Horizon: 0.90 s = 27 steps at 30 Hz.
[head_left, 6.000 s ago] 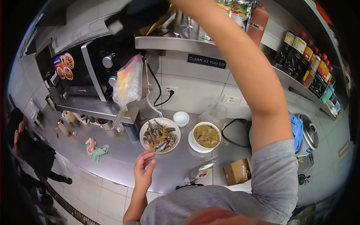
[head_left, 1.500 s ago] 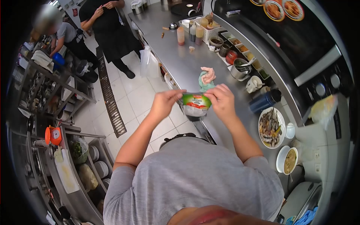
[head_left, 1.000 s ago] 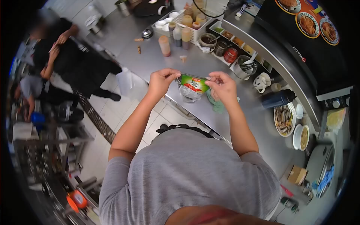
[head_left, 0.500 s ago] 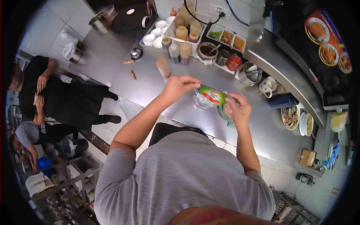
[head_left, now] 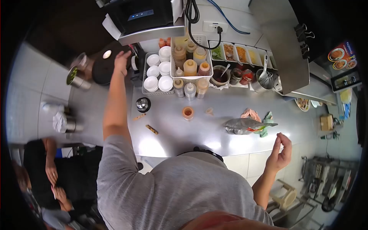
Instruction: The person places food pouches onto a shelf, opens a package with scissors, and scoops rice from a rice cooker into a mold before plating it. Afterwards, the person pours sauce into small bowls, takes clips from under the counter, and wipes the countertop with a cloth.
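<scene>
My left hand [head_left: 122, 63] reaches far back to the left, beside a dark holder with pink-handled tools [head_left: 133, 49]. Its fingers look stretched out, and I see nothing in them. My right hand [head_left: 280, 153] hovers past the counter's front edge, fingers loosely bent and apart, holding nothing. Just left of it, a silver packet [head_left: 243, 125] with a green and red label rests on the counter, apart from the hand. In front of me stands a squeeze bottle [head_left: 188, 113] without its top, reddish inside. A nozzle cap [head_left: 209, 111] lies to its right.
White basket of sauce bottles [head_left: 191, 76], small white bowls [head_left: 153, 71] and topping trays [head_left: 230, 51] line the back. A call bell [head_left: 143, 104] sits at left, a pink cloth [head_left: 251, 114] behind the packet. A person in black [head_left: 73, 172] stands at left.
Both hands have let go of the packet, which now rests on the counter. My left hand has moved to the back left, my right hand toward the right front. The view has turned.
</scene>
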Available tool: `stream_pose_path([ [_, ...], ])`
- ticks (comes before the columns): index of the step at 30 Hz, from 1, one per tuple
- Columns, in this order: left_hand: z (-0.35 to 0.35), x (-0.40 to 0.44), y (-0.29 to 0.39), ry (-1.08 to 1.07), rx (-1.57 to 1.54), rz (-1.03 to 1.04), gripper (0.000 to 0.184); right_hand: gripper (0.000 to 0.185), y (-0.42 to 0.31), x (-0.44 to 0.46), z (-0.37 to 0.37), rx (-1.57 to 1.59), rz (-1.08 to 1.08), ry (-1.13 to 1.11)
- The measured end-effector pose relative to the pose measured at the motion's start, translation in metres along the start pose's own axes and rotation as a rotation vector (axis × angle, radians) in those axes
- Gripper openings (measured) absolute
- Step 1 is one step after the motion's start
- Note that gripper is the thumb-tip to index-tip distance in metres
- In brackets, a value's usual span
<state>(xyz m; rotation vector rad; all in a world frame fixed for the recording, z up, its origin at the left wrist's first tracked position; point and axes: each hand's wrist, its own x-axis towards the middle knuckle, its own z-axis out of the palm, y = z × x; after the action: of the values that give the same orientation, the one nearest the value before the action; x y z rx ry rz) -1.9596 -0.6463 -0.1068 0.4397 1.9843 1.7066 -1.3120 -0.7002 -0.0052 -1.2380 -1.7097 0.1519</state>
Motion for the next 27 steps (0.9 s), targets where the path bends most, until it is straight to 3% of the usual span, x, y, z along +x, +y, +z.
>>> stream_pose_path([
  [3, -0.005, 0.096, -0.017, -0.019, -0.066, -0.181, 0.101, 0.01, -0.037, -0.028, 0.006, -0.129, 0.039, -0.073],
  [4, -0.008, 0.113, -0.018, -0.108, -0.074, -0.118, 0.105, 0.009, -0.045, -0.037, 0.008, -0.153, 0.049, -0.076],
  [5, -0.002, 0.126, -0.023, -0.019, -0.005, -0.083, 0.107, 0.009, -0.054, -0.043, 0.01, -0.174, 0.059, -0.078],
  [8, 0.013, 0.168, -0.038, -0.082, -0.052, -0.015, 0.105, 0.009, -0.082, -0.048, 0.017, -0.217, 0.142, -0.065],
  [12, 0.019, 0.162, -0.017, -0.048, -0.32, 0.103, 0.084, 0.01, -0.107, -0.038, 0.036, -0.234, 0.119, -0.026],
  [15, -0.008, 0.124, 0.009, 0.019, -0.567, 0.488, 0.07, 0.011, -0.127, -0.028, 0.051, -0.187, 0.041, -0.018],
  [17, -0.034, 0.045, 0.055, 0.276, -0.597, 0.79, 0.059, 0.013, -0.142, -0.022, 0.058, -0.124, -0.008, -0.077],
  [18, -0.051, 0.011, 0.067, 0.296, -0.699, 0.883, 0.051, 0.014, -0.148, -0.02, 0.06, -0.085, -0.03, -0.131],
  [20, -0.082, -0.058, 0.085, 0.199, -0.75, 1.156, 0.035, 0.016, -0.159, -0.019, 0.066, 0.072, 0.031, -0.323],
  [22, -0.099, -0.111, 0.091, 0.073, -0.678, 1.441, 0.04, 0.019, -0.167, -0.022, 0.071, 0.309, 0.156, -0.602],
  [25, -0.081, -0.184, 0.092, -0.061, -0.846, 1.48, 0.056, 0.022, -0.169, -0.033, 0.085, 0.63, 0.151, -0.872],
  [27, -0.038, -0.236, 0.092, -0.144, -1.006, 1.339, 0.051, 0.033, -0.177, -0.038, 0.089, 0.791, 0.222, -0.969],
])
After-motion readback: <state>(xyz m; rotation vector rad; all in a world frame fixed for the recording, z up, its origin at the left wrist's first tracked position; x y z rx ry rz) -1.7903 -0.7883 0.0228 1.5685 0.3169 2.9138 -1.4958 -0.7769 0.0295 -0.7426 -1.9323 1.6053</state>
